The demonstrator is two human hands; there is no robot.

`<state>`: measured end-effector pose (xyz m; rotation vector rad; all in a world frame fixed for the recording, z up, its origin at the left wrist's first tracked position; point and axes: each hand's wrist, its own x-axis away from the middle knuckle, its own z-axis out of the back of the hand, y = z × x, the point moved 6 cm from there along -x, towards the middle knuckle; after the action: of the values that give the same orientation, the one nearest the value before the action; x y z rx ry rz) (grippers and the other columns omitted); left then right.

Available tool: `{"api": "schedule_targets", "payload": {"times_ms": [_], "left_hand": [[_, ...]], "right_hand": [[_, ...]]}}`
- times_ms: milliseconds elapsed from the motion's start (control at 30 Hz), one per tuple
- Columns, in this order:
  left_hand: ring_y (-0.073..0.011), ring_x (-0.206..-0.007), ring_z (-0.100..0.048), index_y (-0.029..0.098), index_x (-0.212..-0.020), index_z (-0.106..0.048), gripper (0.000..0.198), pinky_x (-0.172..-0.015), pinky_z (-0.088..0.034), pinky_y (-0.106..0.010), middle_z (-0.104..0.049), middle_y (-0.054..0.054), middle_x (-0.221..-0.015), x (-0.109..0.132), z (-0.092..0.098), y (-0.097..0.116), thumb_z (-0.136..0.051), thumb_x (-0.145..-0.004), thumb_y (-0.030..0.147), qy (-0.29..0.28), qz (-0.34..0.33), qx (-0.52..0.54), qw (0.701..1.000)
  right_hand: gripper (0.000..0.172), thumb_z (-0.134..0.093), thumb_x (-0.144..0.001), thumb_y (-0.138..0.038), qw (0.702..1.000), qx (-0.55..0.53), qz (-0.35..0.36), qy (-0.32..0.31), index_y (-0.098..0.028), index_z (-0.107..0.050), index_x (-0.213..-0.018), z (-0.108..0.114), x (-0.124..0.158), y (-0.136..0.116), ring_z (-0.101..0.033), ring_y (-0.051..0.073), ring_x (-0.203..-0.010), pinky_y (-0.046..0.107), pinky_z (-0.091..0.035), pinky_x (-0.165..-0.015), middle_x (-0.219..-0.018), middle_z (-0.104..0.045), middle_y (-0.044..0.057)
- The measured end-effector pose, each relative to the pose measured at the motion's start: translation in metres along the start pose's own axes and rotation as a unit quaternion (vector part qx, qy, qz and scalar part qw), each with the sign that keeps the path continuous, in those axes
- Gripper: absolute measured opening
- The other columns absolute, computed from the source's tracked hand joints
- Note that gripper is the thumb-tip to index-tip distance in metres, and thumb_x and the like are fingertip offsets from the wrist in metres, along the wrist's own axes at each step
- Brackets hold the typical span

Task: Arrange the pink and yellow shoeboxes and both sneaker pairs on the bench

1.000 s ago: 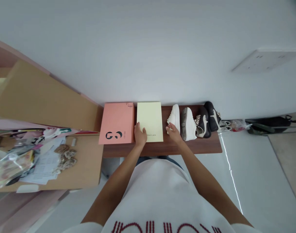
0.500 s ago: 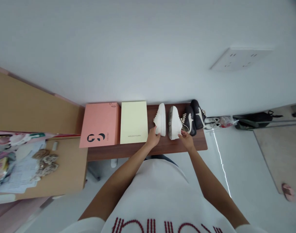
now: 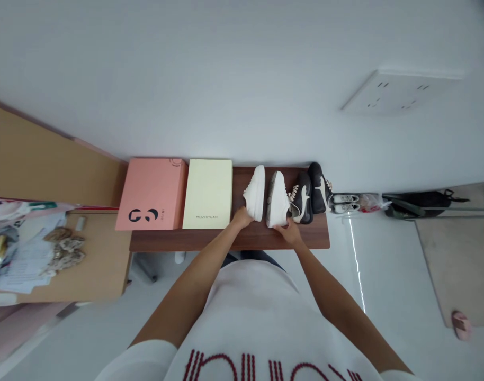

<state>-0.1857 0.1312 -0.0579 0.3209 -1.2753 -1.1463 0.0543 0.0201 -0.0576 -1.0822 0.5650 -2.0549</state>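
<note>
A pair of white sneakers rests on a dark brown wooden bench (image 3: 162,242), toes toward the wall. My left hand (image 3: 242,217) is closed around the heel of the left white sneaker (image 3: 257,193). At the heel of the right white sneaker (image 3: 278,201), my right hand (image 3: 290,233) has its thumb behind and fingers along the right side, partly hidden. A narrow gap separates the two white shoes. Just right of them stand a dark sneaker (image 3: 304,198) with cream laces and its mate (image 3: 319,185), side by side.
Left on the bench lie a pale yellow shoebox (image 3: 208,193) and a pink shoebox (image 3: 152,193). A tan desk (image 3: 102,259) with papers and hair ties adjoins at left. White shoes (image 3: 345,203) and a black bag (image 3: 420,201) sit along the wall at right.
The right white sneaker has turned from showing its grey sole edge to sitting flatter. My right hand has shifted behind its heel. The whole view has moved slightly.
</note>
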Motion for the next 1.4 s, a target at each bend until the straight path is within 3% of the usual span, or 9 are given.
{"api": "schedule_targets", "payload": {"times_ms": [167,367,533,667,767,867,967,1167,1400], "left_hand": [[-0.0408,-0.115,-0.065,0.017,-0.089,-0.069,0.026,-0.1,-0.048,-0.044,-0.073,-0.018,-0.111,0.009,0.0,0.0,-0.082,-0.066,0.019,0.009,-0.009,-0.112,0.994],[-0.0344,-0.107,-0.067,0.02,-0.089,-0.068,0.021,-0.098,-0.048,-0.039,-0.074,-0.011,-0.102,0.021,0.003,0.009,-0.081,-0.073,0.027,0.02,-0.074,-0.097,0.992],[-0.0338,-0.105,-0.067,0.018,-0.101,-0.07,0.024,-0.098,-0.049,-0.04,-0.072,-0.012,-0.103,0.029,0.01,0.02,-0.076,-0.08,0.027,0.021,-0.132,-0.146,0.98],[-0.0315,-0.111,-0.065,0.017,-0.106,-0.07,0.021,-0.104,-0.045,-0.039,-0.072,-0.013,-0.106,0.036,0.007,0.039,-0.069,-0.087,0.026,-0.005,-0.206,-0.251,0.946],[-0.0287,-0.112,-0.064,0.017,-0.11,-0.068,0.021,-0.104,-0.045,-0.038,-0.072,-0.012,-0.106,0.041,0.002,0.05,-0.063,-0.093,0.029,-0.043,-0.217,-0.372,0.901],[-0.0273,-0.109,-0.065,0.017,-0.114,-0.066,0.023,-0.101,-0.046,-0.037,-0.073,-0.013,-0.105,0.045,0.0,0.059,-0.059,-0.096,0.03,-0.051,-0.221,-0.46,0.858],[-0.0273,-0.108,-0.066,0.016,-0.116,-0.065,0.024,-0.1,-0.046,-0.037,-0.074,-0.014,-0.104,0.046,0.0,0.067,-0.056,-0.097,0.029,-0.045,-0.226,-0.5,0.835],[-0.0269,-0.103,-0.069,0.013,-0.115,-0.065,0.024,-0.099,-0.046,-0.038,-0.074,-0.017,-0.102,0.042,-0.003,0.075,-0.054,-0.097,0.024,-0.049,-0.222,-0.53,0.817],[-0.0269,-0.102,-0.07,0.01,-0.111,-0.067,0.021,-0.101,-0.045,-0.038,-0.074,-0.017,-0.095,0.044,-0.007,0.08,-0.054,-0.095,0.015,-0.051,-0.213,-0.531,0.818]], "right_hand": [[0.041,-0.078,-0.067,-0.054,0.997,0.058,0.037,-0.029,-0.024,-0.058,-0.086,-0.001,0.0,-0.004,-0.064,0.027,-0.082,0.041,-0.052,-0.083,-0.075,-0.065,0.0],[0.04,-0.067,-0.08,-0.061,0.973,0.204,0.109,-0.003,-0.023,-0.06,-0.091,0.002,0.002,-0.019,-0.062,0.03,-0.096,0.04,-0.05,-0.086,-0.088,-0.065,0.007],[0.036,-0.071,-0.084,-0.052,0.94,0.279,0.194,-0.002,-0.021,-0.067,-0.101,0.009,0.002,-0.039,-0.059,0.033,-0.106,0.04,-0.046,-0.093,-0.092,-0.068,0.012],[0.029,-0.064,-0.092,-0.046,0.902,0.319,0.288,-0.028,-0.02,-0.069,-0.105,0.008,0.008,-0.064,-0.06,0.032,-0.104,0.041,-0.041,-0.096,-0.095,-0.071,0.013],[0.03,-0.057,-0.097,-0.044,0.868,0.371,0.327,-0.037,-0.018,-0.068,-0.106,0.005,0.013,-0.081,-0.063,0.031,-0.097,0.04,-0.038,-0.093,-0.094,-0.073,0.013],[0.029,-0.053,-0.1,-0.042,0.843,0.412,0.344,-0.036,-0.017,-0.068,-0.104,0.002,0.014,-0.096,-0.063,0.029,-0.095,0.039,-0.036,-0.092,-0.096,-0.074,0.013],[0.028,-0.05,-0.101,-0.039,0.828,0.437,0.348,-0.037,-0.017,-0.067,-0.102,0.0,0.01,-0.107,-0.062,0.029,-0.097,0.04,-0.034,-0.091,-0.098,-0.074,0.013],[0.023,-0.052,-0.1,-0.034,0.821,0.454,0.342,-0.058,-0.016,-0.067,-0.102,-0.007,-0.001,-0.116,-0.061,0.028,-0.1,0.041,-0.031,-0.095,-0.1,-0.074,0.013],[0.021,-0.053,-0.1,-0.032,0.817,0.463,0.339,-0.063,-0.016,-0.066,-0.102,-0.017,-0.002,-0.12,-0.062,0.028,-0.101,0.039,-0.031,-0.092,-0.103,-0.075,0.015]]}}
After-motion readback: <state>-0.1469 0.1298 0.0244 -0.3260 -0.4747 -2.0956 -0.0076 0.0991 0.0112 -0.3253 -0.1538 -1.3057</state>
